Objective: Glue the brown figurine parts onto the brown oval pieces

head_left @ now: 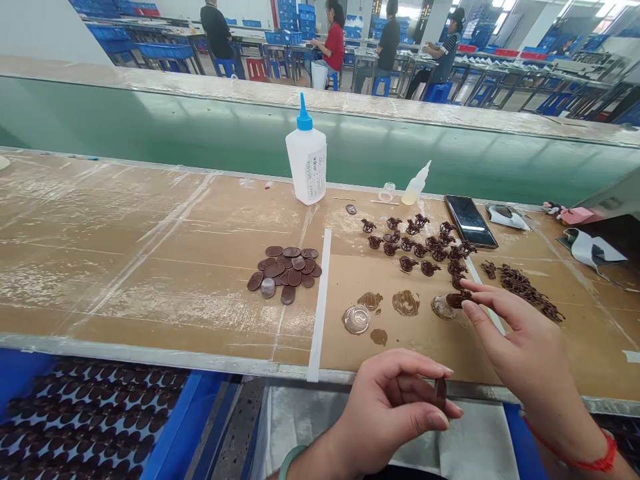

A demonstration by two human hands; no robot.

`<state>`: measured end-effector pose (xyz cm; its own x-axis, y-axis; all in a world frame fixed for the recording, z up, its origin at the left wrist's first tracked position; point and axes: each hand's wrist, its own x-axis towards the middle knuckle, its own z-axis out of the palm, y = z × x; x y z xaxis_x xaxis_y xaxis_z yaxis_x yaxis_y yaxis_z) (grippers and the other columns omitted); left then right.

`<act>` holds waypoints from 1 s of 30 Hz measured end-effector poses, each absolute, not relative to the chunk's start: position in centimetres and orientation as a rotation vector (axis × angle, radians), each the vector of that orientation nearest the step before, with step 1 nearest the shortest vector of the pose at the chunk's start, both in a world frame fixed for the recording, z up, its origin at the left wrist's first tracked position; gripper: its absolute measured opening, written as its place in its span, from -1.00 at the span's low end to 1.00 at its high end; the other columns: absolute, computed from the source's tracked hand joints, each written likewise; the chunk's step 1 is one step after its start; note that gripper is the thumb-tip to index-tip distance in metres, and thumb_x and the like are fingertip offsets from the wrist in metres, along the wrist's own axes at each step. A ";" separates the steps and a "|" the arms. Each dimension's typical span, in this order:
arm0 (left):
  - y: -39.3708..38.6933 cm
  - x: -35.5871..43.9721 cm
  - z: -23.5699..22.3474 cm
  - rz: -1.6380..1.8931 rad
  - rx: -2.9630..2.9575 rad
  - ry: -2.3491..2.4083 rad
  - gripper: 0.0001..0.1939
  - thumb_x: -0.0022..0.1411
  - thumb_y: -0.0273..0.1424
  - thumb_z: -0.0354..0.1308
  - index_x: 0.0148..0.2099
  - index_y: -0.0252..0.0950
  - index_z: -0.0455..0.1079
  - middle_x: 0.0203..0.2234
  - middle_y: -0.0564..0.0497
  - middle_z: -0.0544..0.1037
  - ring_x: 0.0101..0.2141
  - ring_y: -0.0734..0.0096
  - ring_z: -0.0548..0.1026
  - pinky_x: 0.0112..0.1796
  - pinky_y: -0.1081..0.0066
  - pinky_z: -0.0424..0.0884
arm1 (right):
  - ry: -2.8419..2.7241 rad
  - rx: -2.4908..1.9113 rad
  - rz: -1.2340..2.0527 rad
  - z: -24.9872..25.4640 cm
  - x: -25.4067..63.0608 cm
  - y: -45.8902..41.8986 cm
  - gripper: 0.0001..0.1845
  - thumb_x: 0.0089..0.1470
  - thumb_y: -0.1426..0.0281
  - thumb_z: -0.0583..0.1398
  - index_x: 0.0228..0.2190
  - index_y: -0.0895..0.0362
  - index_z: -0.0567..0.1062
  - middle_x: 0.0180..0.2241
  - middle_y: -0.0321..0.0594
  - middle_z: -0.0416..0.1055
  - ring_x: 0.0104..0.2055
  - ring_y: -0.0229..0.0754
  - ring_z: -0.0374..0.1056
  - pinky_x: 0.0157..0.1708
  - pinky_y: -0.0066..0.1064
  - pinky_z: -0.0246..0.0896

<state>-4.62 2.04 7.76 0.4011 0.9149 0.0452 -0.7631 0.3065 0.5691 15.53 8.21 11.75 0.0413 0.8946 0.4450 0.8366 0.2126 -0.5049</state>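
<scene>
My left hand [395, 400] is closed at the table's front edge, pinching a dark brown oval disc [441, 393] edge-on between thumb and fingertips. Farther right, my right hand [520, 340] grips a small dark brown figurine [457, 299] by thumb and forefinger. That figurine is at a small clear round dish [442, 308]; whether it touches the dish I cannot tell. Left of it lies another clear round dish [357, 320], beside wet-looking brown stains [405, 303]. Beyond my right hand stand many similar brown figurines [420, 250], and more lie heaped [530, 290] to the right.
Brown oval discs [285, 270] lie piled left of a white tape strip [320, 307]. A white bottle with blue nozzle [307, 163], a small dropper bottle [417, 187] and a phone [470, 221] are farther back. A blue tray [175, 427] of brown pieces sits lower left. Several people work beyond.
</scene>
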 end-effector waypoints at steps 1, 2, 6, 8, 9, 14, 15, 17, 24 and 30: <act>2.0 -4.6 7.8 1.132 0.560 0.314 -0.63 0.06 -0.51 0.55 -0.05 -0.20 0.67 -0.33 0.02 0.62 -0.34 0.48 0.65 -0.23 0.46 0.60 | -1.770 -1.619 0.103 11.9 15.5 8.2 -0.73 0.25 0.14 0.19 -0.27 0.04 0.60 -0.01 -0.12 0.62 0.05 0.08 0.53 0.07 -0.05 0.39; 2.0 -4.6 7.8 1.131 0.560 0.315 -0.62 0.06 -0.51 0.55 -0.05 -0.20 0.67 -0.35 0.03 0.62 -0.34 0.47 0.66 -0.23 0.48 0.60 | -1.755 -1.623 0.105 12.0 15.5 8.2 -0.73 0.25 0.14 0.19 -0.27 0.04 0.60 -0.01 -0.12 0.61 0.06 0.08 0.53 0.07 -0.05 0.39; 2.0 -4.6 7.8 1.152 0.553 0.329 -0.60 0.04 -0.55 0.55 -0.05 -0.18 0.67 -0.23 0.00 0.65 -0.33 0.46 0.67 -0.21 0.45 0.61 | -1.692 -1.658 0.184 12.5 15.5 8.4 -0.71 0.22 0.11 0.20 -0.29 0.03 0.61 0.00 -0.12 0.61 0.07 0.10 0.51 0.11 0.00 0.36; 1.9 -4.6 7.8 1.164 0.545 0.335 -0.59 0.01 -0.59 0.55 -0.08 -0.17 0.68 -0.06 -0.05 0.64 -0.33 0.45 0.67 -0.21 0.41 0.63 | -1.676 -1.660 0.257 12.5 15.7 8.6 -0.70 0.21 0.09 0.21 -0.32 0.03 0.61 0.00 -0.13 0.60 0.07 0.11 0.50 0.11 0.02 0.35; 1.9 -4.6 7.8 1.165 0.540 0.338 -0.58 -0.01 -0.59 0.56 -0.09 -0.17 0.68 -0.01 -0.06 0.63 -0.33 0.44 0.67 -0.21 0.39 0.63 | -1.675 -1.654 0.283 12.4 15.7 8.7 -0.70 0.21 0.09 0.21 -0.33 0.03 0.60 0.01 -0.12 0.60 0.06 0.11 0.50 0.11 0.03 0.35; 2.0 -4.6 7.9 1.166 0.530 0.316 -0.59 0.01 -0.57 0.56 -0.08 -0.17 0.68 -0.09 -0.04 0.65 -0.32 0.44 0.67 -0.20 0.40 0.63 | -1.704 -1.610 0.264 11.8 15.7 9.2 -0.72 0.20 0.12 0.23 -0.35 0.03 0.60 -0.01 -0.11 0.60 0.04 0.11 0.50 0.11 0.07 0.34; 2.0 -4.6 7.9 1.166 0.531 0.309 -0.59 0.02 -0.56 0.55 -0.07 -0.16 0.68 -0.13 -0.03 0.65 -0.32 0.46 0.66 -0.20 0.42 0.62 | -1.715 -1.599 0.249 11.7 15.7 9.2 -0.73 0.21 0.12 0.23 -0.35 0.03 0.60 -0.02 -0.10 0.60 0.05 0.11 0.49 0.12 0.08 0.33; 2.0 -4.6 7.9 1.168 0.532 0.301 -0.59 0.03 -0.55 0.55 -0.06 -0.17 0.67 -0.19 -0.01 0.64 -0.33 0.48 0.65 -0.21 0.44 0.61 | -1.738 -1.577 0.215 11.7 15.5 9.4 -0.73 0.21 0.13 0.23 -0.35 0.04 0.60 -0.02 -0.09 0.60 0.06 0.11 0.49 0.13 0.09 0.32; 2.0 -4.5 8.0 1.168 0.522 0.307 -0.60 0.02 -0.54 0.56 -0.07 -0.17 0.68 -0.16 -0.02 0.64 -0.35 0.51 0.64 -0.21 0.43 0.62 | -1.820 -1.521 0.131 11.8 15.5 9.4 -0.73 0.25 0.16 0.21 -0.35 0.06 0.59 -0.06 -0.05 0.61 0.08 0.12 0.47 0.16 0.14 0.30; 1.9 -4.4 7.9 1.178 0.516 0.292 -0.60 0.04 -0.54 0.56 -0.06 -0.21 0.66 -0.37 0.04 0.65 -0.32 0.47 0.67 -0.20 0.47 0.61 | -1.851 -1.495 0.091 11.5 15.5 9.4 -0.75 0.26 0.19 0.21 -0.34 0.07 0.59 -0.08 -0.04 0.62 0.10 0.11 0.47 0.16 0.14 0.30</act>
<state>-4.37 1.89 7.92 0.3641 0.9301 0.0480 -0.7999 0.2859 0.5277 15.54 9.42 11.52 -0.0445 0.8680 0.4946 0.8152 0.3177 -0.4843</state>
